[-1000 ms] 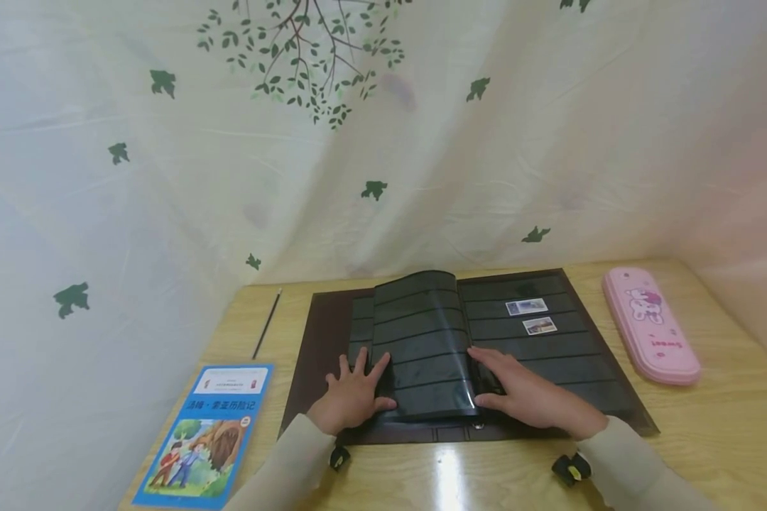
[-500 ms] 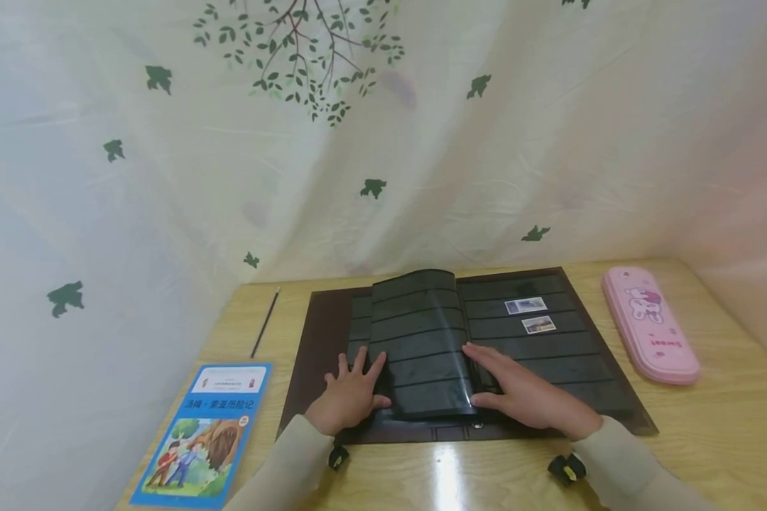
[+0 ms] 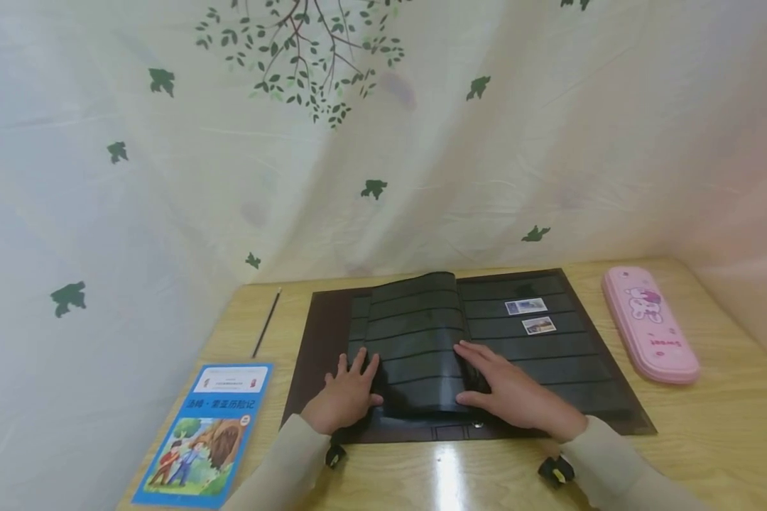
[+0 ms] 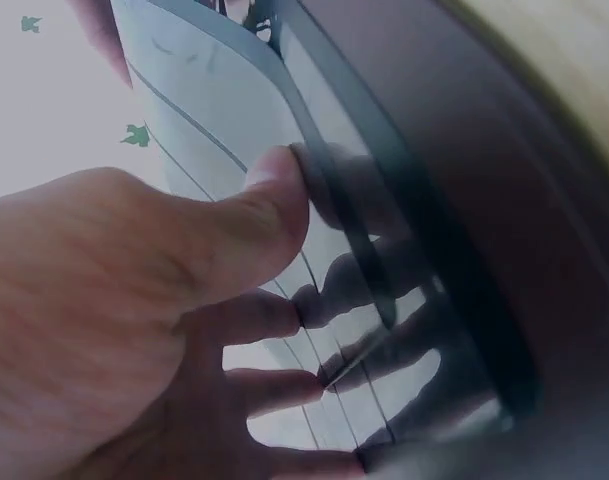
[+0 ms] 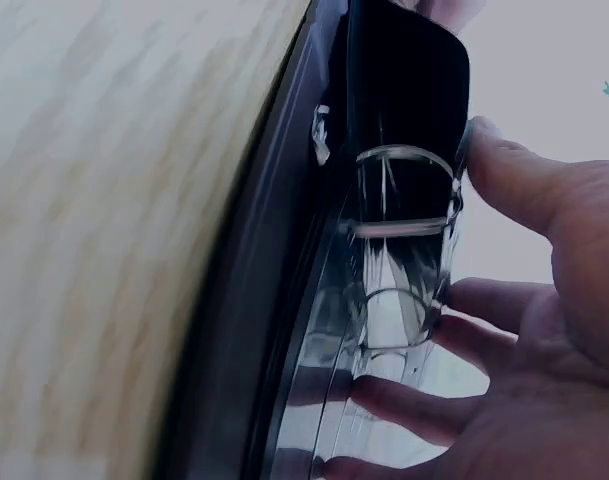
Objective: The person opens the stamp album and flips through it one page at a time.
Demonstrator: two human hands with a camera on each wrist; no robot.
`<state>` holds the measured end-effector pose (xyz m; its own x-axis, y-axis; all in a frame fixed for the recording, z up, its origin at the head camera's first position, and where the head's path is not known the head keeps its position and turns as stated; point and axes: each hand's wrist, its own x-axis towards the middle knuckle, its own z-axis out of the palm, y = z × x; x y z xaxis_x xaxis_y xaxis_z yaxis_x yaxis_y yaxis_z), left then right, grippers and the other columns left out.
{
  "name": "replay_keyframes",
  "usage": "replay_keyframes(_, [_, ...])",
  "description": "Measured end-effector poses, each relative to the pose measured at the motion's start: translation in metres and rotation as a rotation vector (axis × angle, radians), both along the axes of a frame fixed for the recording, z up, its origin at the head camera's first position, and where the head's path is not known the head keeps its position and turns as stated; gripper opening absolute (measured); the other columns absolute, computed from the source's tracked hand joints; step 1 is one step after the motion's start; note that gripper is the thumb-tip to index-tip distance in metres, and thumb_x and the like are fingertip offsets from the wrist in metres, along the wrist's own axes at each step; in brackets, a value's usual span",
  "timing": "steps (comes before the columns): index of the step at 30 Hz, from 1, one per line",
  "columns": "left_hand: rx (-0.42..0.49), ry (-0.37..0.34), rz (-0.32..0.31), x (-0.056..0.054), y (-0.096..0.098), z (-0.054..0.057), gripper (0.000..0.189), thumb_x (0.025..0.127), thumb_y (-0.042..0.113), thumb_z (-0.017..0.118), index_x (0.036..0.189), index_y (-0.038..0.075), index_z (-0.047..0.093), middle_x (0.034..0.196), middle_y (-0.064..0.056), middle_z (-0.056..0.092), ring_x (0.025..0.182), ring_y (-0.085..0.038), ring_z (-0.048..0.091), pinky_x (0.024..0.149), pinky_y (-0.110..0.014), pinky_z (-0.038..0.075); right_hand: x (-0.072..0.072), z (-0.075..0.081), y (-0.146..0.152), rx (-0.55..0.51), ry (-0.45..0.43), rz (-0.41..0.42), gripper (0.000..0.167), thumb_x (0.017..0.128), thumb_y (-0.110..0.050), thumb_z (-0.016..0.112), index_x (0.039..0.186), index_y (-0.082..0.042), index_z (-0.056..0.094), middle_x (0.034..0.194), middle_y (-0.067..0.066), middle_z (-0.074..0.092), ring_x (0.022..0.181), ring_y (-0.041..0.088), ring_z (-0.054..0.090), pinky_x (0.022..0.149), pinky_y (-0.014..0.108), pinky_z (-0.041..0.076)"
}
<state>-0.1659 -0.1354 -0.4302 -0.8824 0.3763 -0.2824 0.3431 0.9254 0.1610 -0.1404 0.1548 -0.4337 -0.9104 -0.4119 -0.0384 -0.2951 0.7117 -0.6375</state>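
Since the earlier frames, my right hand (image 3: pixel 511 389) and the black leaf (image 3: pixel 415 333) are shifting leftward across the open stamp album (image 3: pixel 562 365). My right fingers are extending apart, thumb and fingertips touching the leaf's curved, spine-side bulge without clamping it. My left hand (image 3: pixel 340 397) is lying with straight, spread fingers at the leaf's outer edge. The left wrist view is showing finger reflections (image 4: pixel 354 280) in the glossy surface; the head view alone is showing two stamps (image 3: pixel 526 306). Clear strips (image 5: pixel 399 229) are crossing the leaf; the smooth brown cover (image 3: pixel 324 319) is resting on the wood-grained table (image 3: pixel 390 472).
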Motion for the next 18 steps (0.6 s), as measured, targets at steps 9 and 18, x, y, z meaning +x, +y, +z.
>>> replay_keyframes(9, [-0.007,-0.038,-0.008,0.000,-0.009,0.000,0.075,0.093,0.045,0.055,0.147,-0.001,0.028,0.153,-0.021,0.015,0.137,-0.044,0.015,0.100,-0.059,0.029,-0.002,0.003,-0.013,0.077,0.007,0.017,0.073,0.086,-0.041,0.068,0.145,-0.011,0.039,0.152,0.004,0.027,0.129,0.051,0.029,0.086,0.078,0.020])
replay_keyframes(18, [0.019,0.043,0.020,-0.002,-0.011,-0.003,0.078,0.084,0.050,0.065,0.135,-0.003,0.041,0.147,-0.030,0.022,0.129,-0.053,0.026,0.094,-0.057,0.038,-0.004,0.003,-0.020,0.141,0.026,0.014,0.069,0.085,-0.036,0.071,0.142,-0.010,0.043,0.151,0.005,0.030,0.128,0.049,0.031,0.085,0.076,0.025])
